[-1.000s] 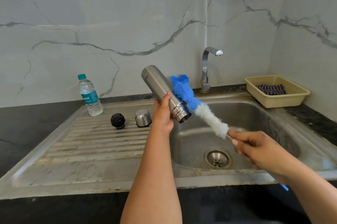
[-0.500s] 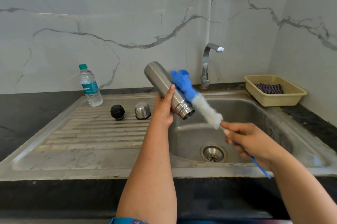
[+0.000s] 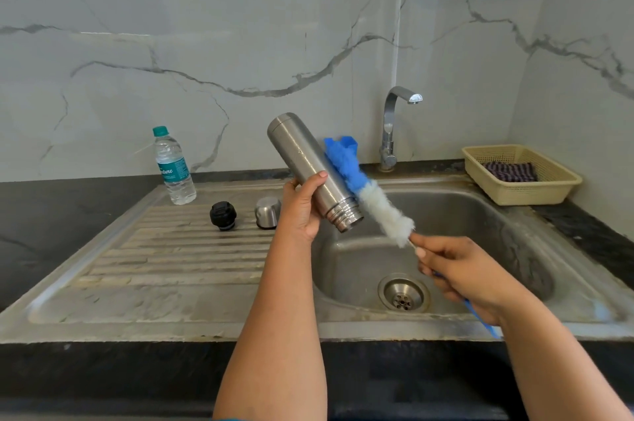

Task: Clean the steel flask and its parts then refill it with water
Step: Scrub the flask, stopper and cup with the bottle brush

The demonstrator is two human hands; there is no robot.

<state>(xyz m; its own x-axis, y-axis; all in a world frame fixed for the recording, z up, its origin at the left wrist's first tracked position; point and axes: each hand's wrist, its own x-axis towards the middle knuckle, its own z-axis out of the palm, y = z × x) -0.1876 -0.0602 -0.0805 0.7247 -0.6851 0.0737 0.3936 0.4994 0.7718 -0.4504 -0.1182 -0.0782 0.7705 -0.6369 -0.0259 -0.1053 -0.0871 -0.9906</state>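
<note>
A: Where is the flask (image 3: 310, 173)?

B: In the air over the sink's (image 3: 456, 214) left rim, tilted, its base up and to the left, its open threaded mouth down and to the right. The left hand (image 3: 302, 211) is wrapped around its lower body, thumb on the front.

A: And the brush (image 3: 368, 190)?

B: Its blue and white head lies along the outside of the flask, on the right flank, and runs past the mouth. The right hand (image 3: 459, 269) grips the thin blue handle just behind the bristles.

A: So which step is this?

B: Scrubbing, I judge, and on the outer wall. The brush is not in the mouth.

A: What comes next?

B: Probably the inside: draw the brush back until its tip clears the rim, line it up with the opening, then push it in along the axis while the left hand keeps the flask steady.

A: The parts?

B: The black stopper (image 3: 223, 214) and the steel cup (image 3: 267, 212) stand on the drainboard (image 3: 171, 259). A water bottle (image 3: 173, 166) is behind them. No water shows at the tap (image 3: 392, 125).
</note>
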